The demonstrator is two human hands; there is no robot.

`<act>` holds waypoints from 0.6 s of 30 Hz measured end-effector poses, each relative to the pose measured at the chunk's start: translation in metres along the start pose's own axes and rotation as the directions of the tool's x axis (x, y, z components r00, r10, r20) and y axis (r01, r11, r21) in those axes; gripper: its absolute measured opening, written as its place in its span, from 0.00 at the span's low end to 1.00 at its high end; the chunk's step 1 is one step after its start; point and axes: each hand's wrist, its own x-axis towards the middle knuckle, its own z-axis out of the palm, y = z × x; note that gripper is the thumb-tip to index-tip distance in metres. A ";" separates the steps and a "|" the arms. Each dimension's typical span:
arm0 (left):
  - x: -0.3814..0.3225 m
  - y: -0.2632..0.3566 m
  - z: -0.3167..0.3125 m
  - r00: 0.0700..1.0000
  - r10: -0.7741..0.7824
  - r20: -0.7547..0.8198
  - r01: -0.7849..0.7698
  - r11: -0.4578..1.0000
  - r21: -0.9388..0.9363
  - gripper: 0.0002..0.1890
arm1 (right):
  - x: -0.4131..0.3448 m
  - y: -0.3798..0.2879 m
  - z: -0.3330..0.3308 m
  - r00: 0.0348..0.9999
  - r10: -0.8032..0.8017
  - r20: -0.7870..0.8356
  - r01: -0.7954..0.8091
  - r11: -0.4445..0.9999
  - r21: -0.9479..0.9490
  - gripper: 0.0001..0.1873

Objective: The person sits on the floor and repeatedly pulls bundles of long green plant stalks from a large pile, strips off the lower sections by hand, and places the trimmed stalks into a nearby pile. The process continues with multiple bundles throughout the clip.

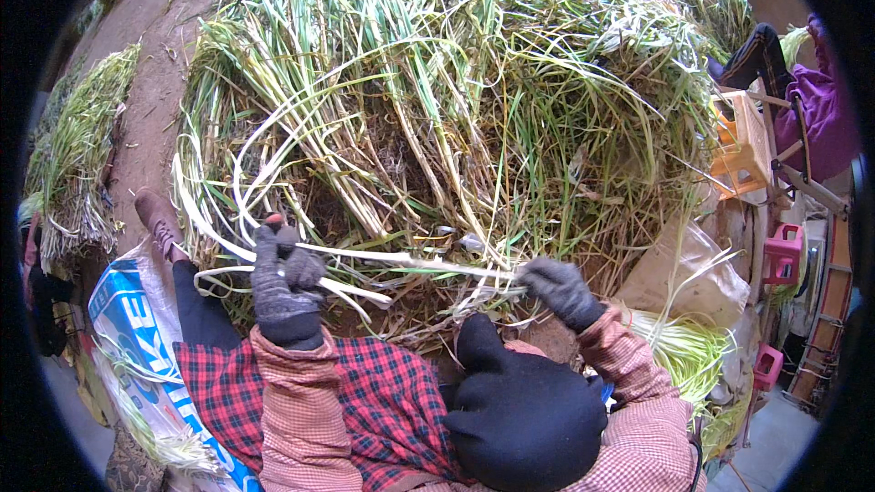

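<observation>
My left hand [288,277], in a grey glove, is closed around several long pale stems [215,236]. Their cut-looking white ends stick out to its right, and thin green leaves curve up and away on the left. One pale stalk [437,264] stretches nearly level from the left hand to my right hand [557,290]. That hand, gloved in dark grey, pinches the stalk's frayed right end. Just beyond both hands lies a large heap of leafy green stalks [403,102], with dry brown leaves mixed in. Loose peelings [478,297] hang below the right hand.
A printed woven sack [154,355] lies at left with pale stems [181,447] on it. A bundle of yellow-green stems [690,355] rests at right. Beyond are a yellow crate [742,143], pink stools [783,253] and a person in purple [813,116]. Black cloth [533,403] covers the lower middle.
</observation>
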 end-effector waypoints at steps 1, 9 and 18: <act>0.003 0.001 -0.002 0.999 0.037 0.015 -0.037 0.999 0.007 0.12 | -0.003 0.012 -0.016 0.988 0.109 -0.113 -0.103 0.993 0.062 0.08; -0.009 -0.007 0.012 0.995 -0.057 -0.079 0.063 0.995 0.072 0.13 | 0.004 -0.041 -0.049 0.947 0.290 0.138 -0.010 0.455 -0.890 0.15; -0.023 -0.044 0.026 0.965 -0.263 0.020 0.264 0.962 -0.067 0.15 | 0.045 -0.110 0.037 0.859 -0.266 0.437 0.366 0.917 -0.160 0.16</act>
